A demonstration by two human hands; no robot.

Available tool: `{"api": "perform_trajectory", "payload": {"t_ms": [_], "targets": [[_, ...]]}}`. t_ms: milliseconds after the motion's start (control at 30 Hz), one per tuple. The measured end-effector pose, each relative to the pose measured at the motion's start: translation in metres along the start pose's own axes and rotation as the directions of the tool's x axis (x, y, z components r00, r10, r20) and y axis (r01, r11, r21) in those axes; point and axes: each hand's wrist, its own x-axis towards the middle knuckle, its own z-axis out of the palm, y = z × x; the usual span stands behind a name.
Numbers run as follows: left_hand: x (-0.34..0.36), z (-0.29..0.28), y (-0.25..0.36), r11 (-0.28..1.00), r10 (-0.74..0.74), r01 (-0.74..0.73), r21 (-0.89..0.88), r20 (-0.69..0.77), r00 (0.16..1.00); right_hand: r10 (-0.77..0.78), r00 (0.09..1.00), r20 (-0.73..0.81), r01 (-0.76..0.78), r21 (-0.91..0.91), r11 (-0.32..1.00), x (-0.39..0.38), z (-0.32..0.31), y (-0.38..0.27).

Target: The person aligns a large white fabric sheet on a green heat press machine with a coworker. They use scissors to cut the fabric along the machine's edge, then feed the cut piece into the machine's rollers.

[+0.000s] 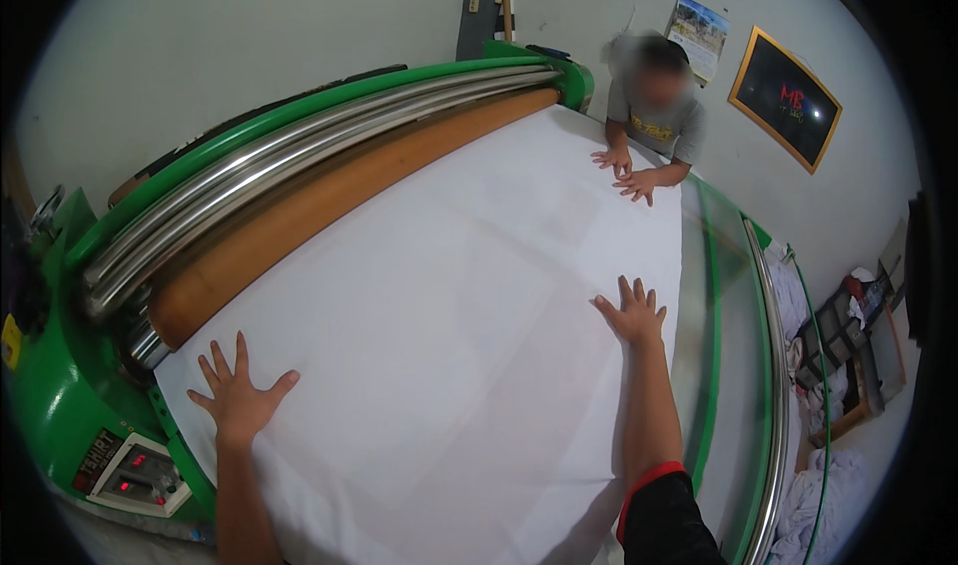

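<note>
A wide white sheet [429, 295] is spread over the bed of a green roller machine; I cannot tell if it is cloth or paper. My left hand [238, 395] lies on its left part near the roller, fingers spread. Toward the right edge of the sheet, my right hand [634, 315] rests with its fingers apart. Neither hand holds anything. The sheet's far edge runs along a brown roller [349, 206]. Across from me, a co-worker in a grey shirt [679, 126] has both hands [629, 174] on the sheet's far right corner.
Shiny metal rollers [299, 156] run above the brown one. A control panel [140, 480] with red lights sits at the lower left. Along the right side are a green frame bar [711, 335] and a metal bar [773, 395]. White cloth [823, 505] is heaped beyond.
</note>
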Motion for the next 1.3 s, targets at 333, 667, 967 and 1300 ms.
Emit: {"api": "perform_trajectory", "payload": {"t_ms": [333, 667, 967, 1300], "targets": [[0.025, 0.025, -0.035, 0.999, -0.049, 0.046, -0.029, -0.093, 0.994, -0.022, 1.000, -0.016, 0.023, 0.035, 0.999, 0.002, 0.001, -0.002], [0.016, 0.004, -0.035, 0.991, -0.079, 0.075, -0.107, -0.027, 0.997, 0.005, 1.000, -0.011, -0.005, 0.033, 0.999, 0.002, -0.003, -0.003], [0.013, 0.009, -0.067, 0.990, -0.006, 0.002, -0.138, -0.026, 1.000, -0.044, 0.999, -0.018, 0.043, -0.068, 0.997, 0.031, 0.025, -0.006], [0.019, 0.009, -0.072, 0.991, -0.027, 0.029, -0.132, 0.019, 0.999, -0.023, 1.000, 0.011, 0.024, -0.065, 0.998, 0.022, 0.020, -0.013]]}}
